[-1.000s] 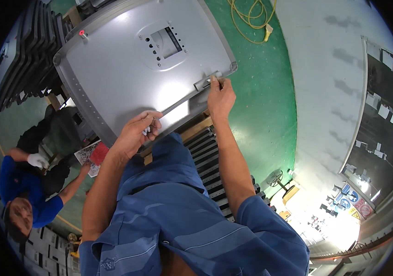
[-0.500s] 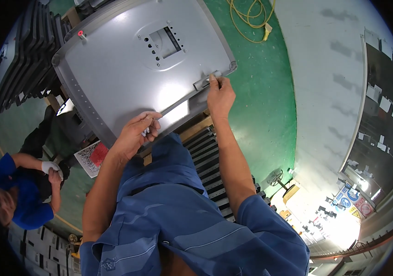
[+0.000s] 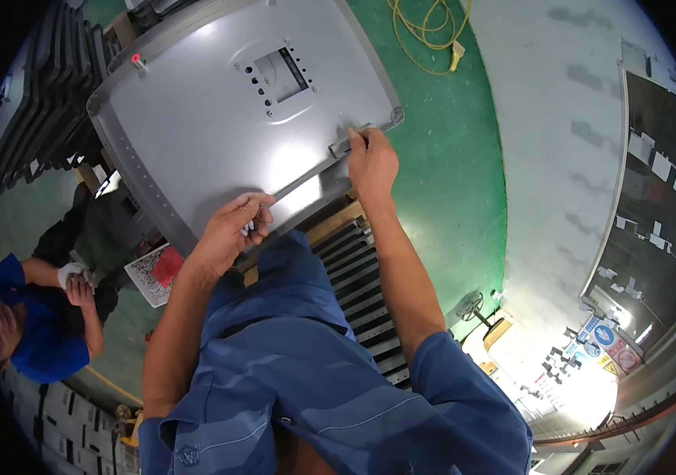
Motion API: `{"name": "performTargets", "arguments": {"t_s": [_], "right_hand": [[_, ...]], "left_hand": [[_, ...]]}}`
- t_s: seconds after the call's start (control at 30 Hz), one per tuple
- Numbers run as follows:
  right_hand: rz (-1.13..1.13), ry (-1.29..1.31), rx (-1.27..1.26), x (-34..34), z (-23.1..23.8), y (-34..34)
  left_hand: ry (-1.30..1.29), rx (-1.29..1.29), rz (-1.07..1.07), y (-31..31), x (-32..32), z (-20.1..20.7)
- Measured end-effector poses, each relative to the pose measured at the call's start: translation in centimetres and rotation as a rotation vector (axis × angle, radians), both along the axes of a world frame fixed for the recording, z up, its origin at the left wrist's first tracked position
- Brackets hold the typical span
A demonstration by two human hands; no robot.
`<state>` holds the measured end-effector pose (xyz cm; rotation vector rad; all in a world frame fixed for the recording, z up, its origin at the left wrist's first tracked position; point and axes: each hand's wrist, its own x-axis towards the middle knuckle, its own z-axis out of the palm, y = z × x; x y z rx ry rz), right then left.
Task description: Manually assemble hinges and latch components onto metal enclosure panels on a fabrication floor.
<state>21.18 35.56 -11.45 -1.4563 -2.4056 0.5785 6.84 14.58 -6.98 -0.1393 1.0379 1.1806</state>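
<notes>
A large grey metal panel (image 3: 187, 119) with rounded corners, a raised rim and a rectangular cutout lies before me. A thin grey strip (image 3: 304, 180) runs along its near side between my hands. My left hand (image 3: 235, 229) is closed at the strip's lower left end, thumb and forefinger pressed together. Small whitish pieces (image 3: 248, 228) show between its curled fingers; their kind is unclear. My right hand (image 3: 373, 165) pinches the strip's other end by the panel's right corner, beside a small raised grey piece (image 3: 336, 150). The fingertips partly hide what they grip.
A red-tipped peg (image 3: 137, 60) stands at the panel's left side. Dark panels (image 3: 45, 87) are stacked at far left. A co-worker in blue (image 3: 45, 324) sits at left near a tray of small parts (image 3: 142, 277). A yellow cable (image 3: 452, 59) lies on the green floor.
My right hand has slid slightly left along the strip, still pinching. My left hand stays nearly in place. The co-worker's hands have shifted a little.
</notes>
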Motion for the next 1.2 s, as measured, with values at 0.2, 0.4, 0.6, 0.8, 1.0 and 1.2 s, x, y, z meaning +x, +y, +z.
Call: {"name": "performTargets", "arguments": {"t_s": [0.2, 0.4, 0.6, 0.8, 1.0, 1.2], "right_hand": [[0.007, 0.022, 0.051, 0.2, 0.9, -0.6], [0.135, -0.028, 0.154, 0.3, 0.9, 0.2], [0.196, -0.081, 0.272, 0.3, 0.1, -0.2], [0.275, -0.045, 0.319, 0.9, -0.4, -0.2], [0.243, -0.071, 0.344, 0.7, -1.1, 0.2], [0.148, -0.085, 0.305, 0.9, -1.0, -1.0]], "left_hand": [[-0.009, -0.001, 0.020, -0.5, -0.2, 0.0], [-0.014, 0.017, 0.028, -0.5, -0.2, 0.0], [-0.010, 0.014, 0.022, -0.4, -0.2, 0.1], [-0.014, 0.020, 0.030, -0.4, -0.4, -0.1], [0.003, 0.039, 0.000, 0.1, -0.3, -0.3], [0.015, 0.004, -0.013, 0.2, 0.3, -0.1]]}}
